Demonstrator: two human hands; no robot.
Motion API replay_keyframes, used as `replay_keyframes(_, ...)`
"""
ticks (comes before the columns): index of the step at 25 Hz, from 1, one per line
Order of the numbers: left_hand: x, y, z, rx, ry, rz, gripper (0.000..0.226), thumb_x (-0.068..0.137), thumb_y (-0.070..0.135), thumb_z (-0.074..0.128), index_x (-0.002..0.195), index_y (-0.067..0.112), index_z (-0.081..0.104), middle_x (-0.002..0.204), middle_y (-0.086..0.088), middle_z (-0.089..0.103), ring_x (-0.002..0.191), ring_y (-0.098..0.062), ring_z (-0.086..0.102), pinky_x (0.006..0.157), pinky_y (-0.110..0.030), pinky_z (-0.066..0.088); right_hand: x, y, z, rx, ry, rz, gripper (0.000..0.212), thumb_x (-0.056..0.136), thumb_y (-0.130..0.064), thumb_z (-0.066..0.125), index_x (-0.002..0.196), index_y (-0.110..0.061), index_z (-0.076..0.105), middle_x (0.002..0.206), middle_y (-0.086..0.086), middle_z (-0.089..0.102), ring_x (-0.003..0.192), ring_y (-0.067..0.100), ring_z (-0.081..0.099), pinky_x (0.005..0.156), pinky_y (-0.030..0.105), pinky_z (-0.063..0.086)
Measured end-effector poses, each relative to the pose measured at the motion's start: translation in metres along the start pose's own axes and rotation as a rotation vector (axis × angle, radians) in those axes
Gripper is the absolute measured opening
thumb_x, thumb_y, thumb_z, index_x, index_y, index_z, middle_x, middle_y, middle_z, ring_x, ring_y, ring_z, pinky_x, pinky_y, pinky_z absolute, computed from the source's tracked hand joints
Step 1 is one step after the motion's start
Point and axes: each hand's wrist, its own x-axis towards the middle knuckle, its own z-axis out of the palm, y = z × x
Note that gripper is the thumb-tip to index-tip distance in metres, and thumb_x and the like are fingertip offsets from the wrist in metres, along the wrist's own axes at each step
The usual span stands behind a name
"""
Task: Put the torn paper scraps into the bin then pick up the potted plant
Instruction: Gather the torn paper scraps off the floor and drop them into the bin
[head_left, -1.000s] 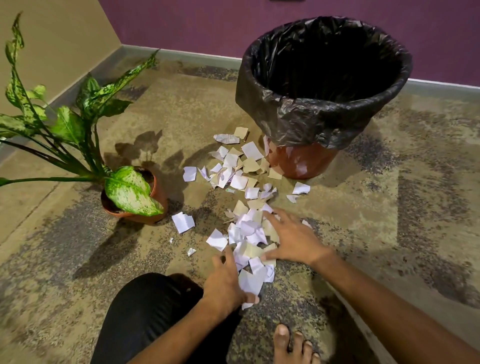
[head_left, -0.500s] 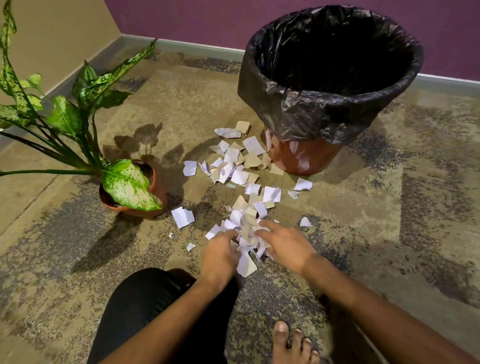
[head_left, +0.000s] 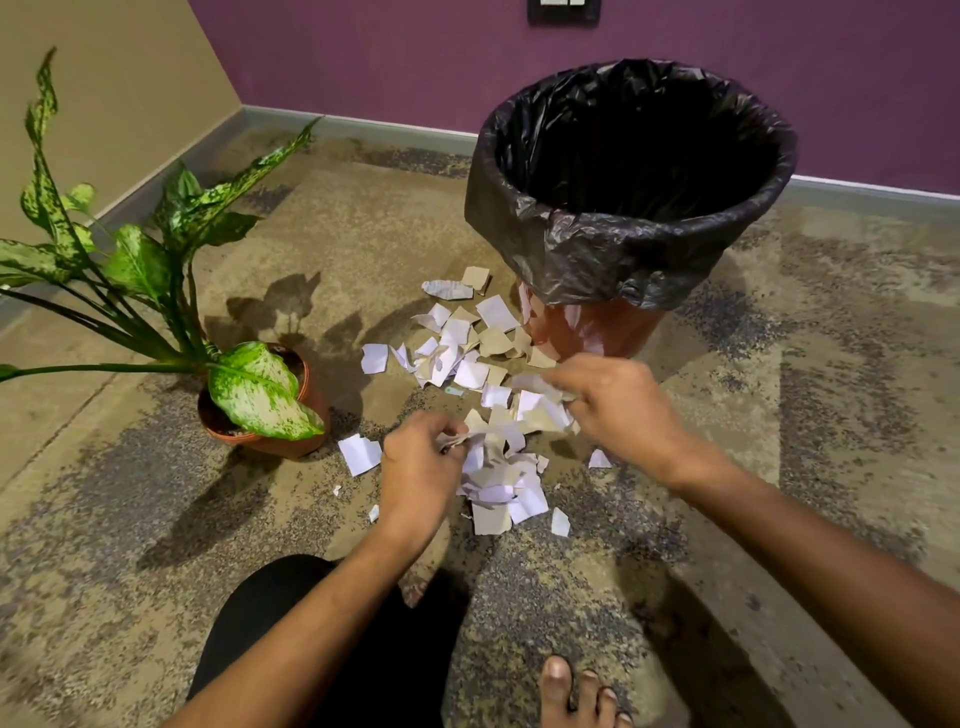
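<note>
The paper scraps (head_left: 470, 358) are mostly on the floor (head_left: 779, 415), a loose scatter of white and tan bits running from the foot of the bin (head_left: 631, 208) back toward the person crouching there. Both hands are in the pile. The left hand (head_left: 418, 467) has its fingers curled in a grip around a small wad of scraps at the near end of the heap, and the right hand (head_left: 618, 402) is pinching a bunch of bigger pieces, lifted a bit off the floor just in front of the bin's base.

The bin has a black bag (head_left: 613, 260) folded over the rim, and as far as I can see into it, it's just dark in there, can't tell if any paper has gone in.

So I'd say this is early days. First handfuls are gathered, nothing visibly dumped, and plenty of scraps are left, including a few strays off to the side near the potted plant (head_left: 260, 395). The plant sits untouched on the floor to the left, well apart from the bin, so that part hasn't started.
</note>
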Motion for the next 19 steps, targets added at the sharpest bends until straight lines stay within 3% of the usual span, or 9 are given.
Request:
replay_keyframes(4, 0.016, 0.04, -0.015, -0.118, 0.123, 0.074, 0.013, 0.08, 0.008, 0.075, 0.08, 0.019, 0.069, 0.084, 0.006, 0.068, 0.068, -0.009, 0.063, 0.053, -0.01, 0.043, 0.04, -0.003, -0.065, -0.045, 0.283, -0.031, 0.04, 0.075, 0.004, 0.065, 0.11, -0.015, 0.072, 0.097, 0.002, 0.072, 0.089, 0.019, 0.067, 0.082, 0.037, 0.055)
replay_keyframes(9, 0.036, 0.084, -0.037, -0.224, 0.25, 0.172, 0.022, 0.078, 0.008, 0.075, 0.077, 0.028, 0.067, 0.082, 0.014, 0.067, 0.075, -0.012, 0.066, 0.067, -0.027, 0.054, 0.094, 0.011, -0.122, -0.146, 0.462, 0.009, 0.035, 0.076, -0.002, 0.056, 0.105, -0.015, 0.071, 0.09, 0.007, 0.07, 0.087, 0.026, 0.064, 0.075, 0.036, 0.05)
replay_keyframes(11, 0.047, 0.098, -0.042, -0.263, 0.275, 0.183, 0.017, 0.078, 0.009, 0.075, 0.08, 0.025, 0.071, 0.084, 0.009, 0.07, 0.075, -0.012, 0.067, 0.068, -0.031, 0.056, 0.113, 0.02, -0.13, -0.189, 0.454, 0.093, 0.036, 0.077, -0.005, 0.056, 0.108, -0.016, 0.07, 0.098, 0.007, 0.07, 0.096, 0.028, 0.063, 0.082, 0.035, 0.047)
replay_keyframes(14, 0.059, 0.124, -0.047, -0.293, 0.282, 0.212, 0.022, 0.077, 0.004, 0.07, 0.078, 0.026, 0.07, 0.084, 0.007, 0.07, 0.067, -0.008, 0.064, 0.057, -0.028, 0.054, 0.13, 0.032, -0.129, -0.154, 0.302, 0.227, 0.046, 0.08, -0.007, 0.063, 0.125, -0.019, 0.062, 0.124, 0.007, 0.064, 0.116, 0.025, 0.057, 0.097, 0.032, 0.043)
replay_keyframes(17, 0.076, 0.15, -0.047, -0.332, 0.271, 0.277, 0.027, 0.078, 0.005, 0.069, 0.074, 0.031, 0.067, 0.085, 0.01, 0.069, 0.074, -0.01, 0.068, 0.064, -0.033, 0.059, 0.131, 0.037, -0.119, -0.069, 0.182, 0.262, 0.059, 0.079, -0.006, 0.066, 0.134, -0.024, 0.055, 0.135, 0.005, 0.055, 0.122, 0.023, 0.051, 0.099, 0.026, 0.039)
replay_keyframes(19, 0.087, 0.165, -0.044, -0.341, 0.269, 0.305, 0.027, 0.078, 0.006, 0.068, 0.073, 0.032, 0.065, 0.083, 0.01, 0.069, 0.076, -0.011, 0.068, 0.065, -0.037, 0.059, 0.126, 0.039, -0.115, -0.047, 0.213, 0.243, 0.061, 0.079, -0.003, 0.064, 0.134, -0.025, 0.054, 0.137, 0.003, 0.053, 0.125, 0.022, 0.049, 0.101, 0.029, 0.039)
